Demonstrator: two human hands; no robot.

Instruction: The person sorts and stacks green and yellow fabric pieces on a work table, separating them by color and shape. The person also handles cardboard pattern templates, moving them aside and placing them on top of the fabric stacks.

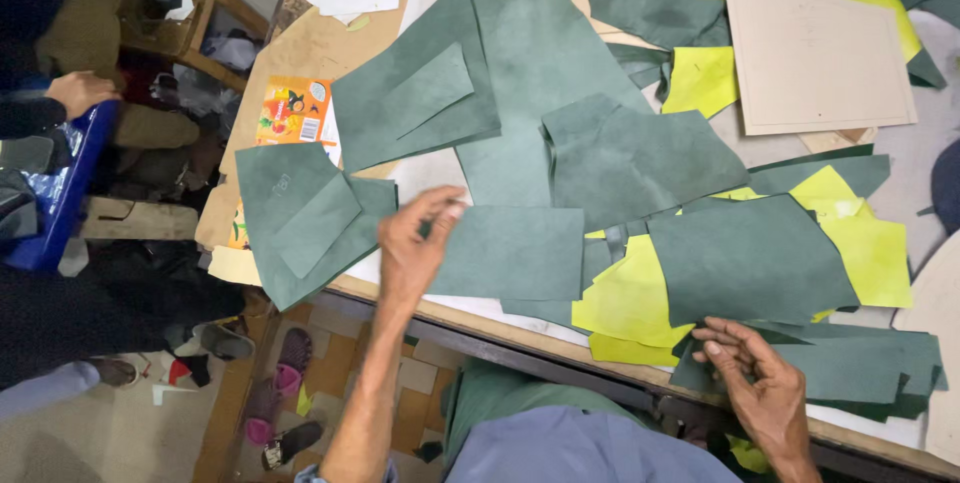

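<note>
Pinching flat rectangular grey-green suede piece point(510, 253), matte

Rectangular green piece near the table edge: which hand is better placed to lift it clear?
Left, probably. The left hand already pinches the rectangular green piece at its left edge. The right hand rests on the stack of green pieces further right, apart from it.
</note>
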